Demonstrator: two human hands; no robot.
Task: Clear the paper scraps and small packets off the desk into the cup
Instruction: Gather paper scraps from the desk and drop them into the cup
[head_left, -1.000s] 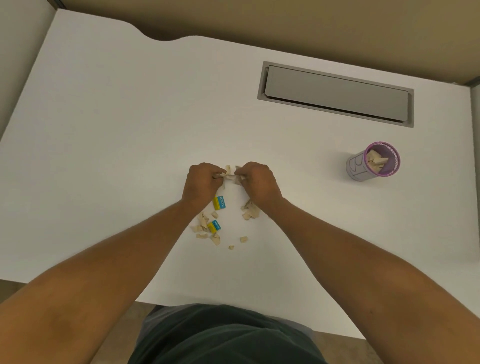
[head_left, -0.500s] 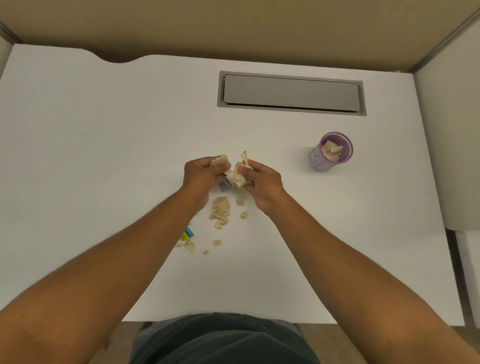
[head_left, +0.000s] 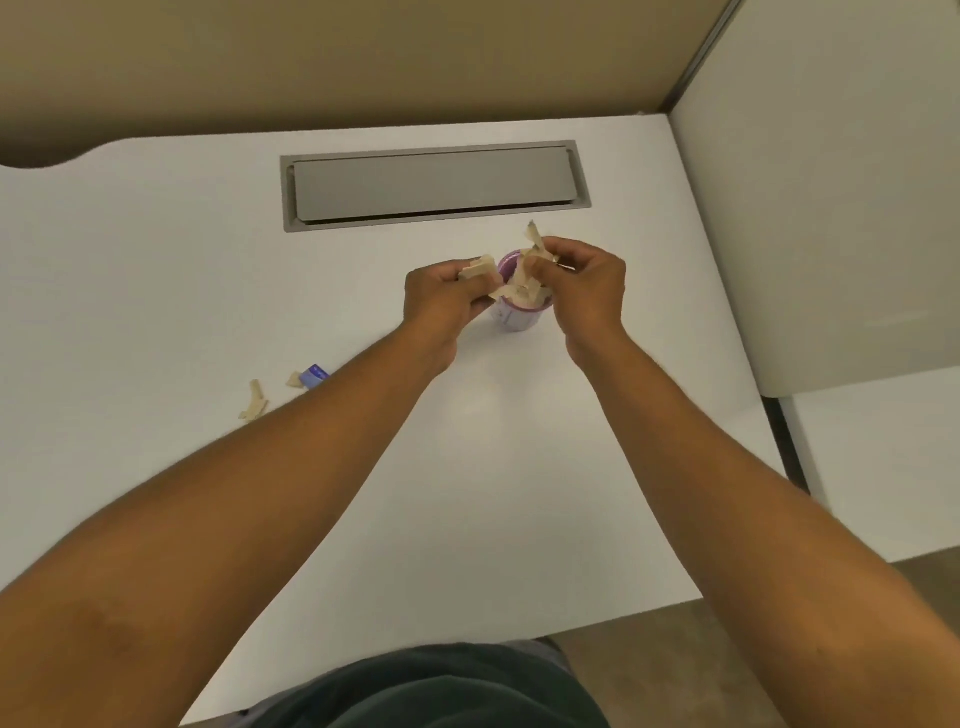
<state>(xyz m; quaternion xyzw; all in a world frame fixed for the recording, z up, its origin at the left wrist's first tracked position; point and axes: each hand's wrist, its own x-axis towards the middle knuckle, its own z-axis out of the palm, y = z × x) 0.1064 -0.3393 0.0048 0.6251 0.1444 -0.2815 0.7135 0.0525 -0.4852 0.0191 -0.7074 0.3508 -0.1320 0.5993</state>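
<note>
The purple cup (head_left: 515, 312) holds paper scraps (head_left: 519, 291). Above its rim, the left hand (head_left: 447, 296) and right hand (head_left: 584, 283) each clutch more scraps.

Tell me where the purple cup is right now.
In the head view the purple cup stands on the white desk, right of centre, between the left hand and right hand, just before the grey cable hatch.

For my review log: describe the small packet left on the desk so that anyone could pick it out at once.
Start at the grey hatch set into the white desk, then look toward the near left, just past the left forearm. There lies the small packet, beside a few paper scraps. It is the only blue piece; its neighbours are all beige.
</note>
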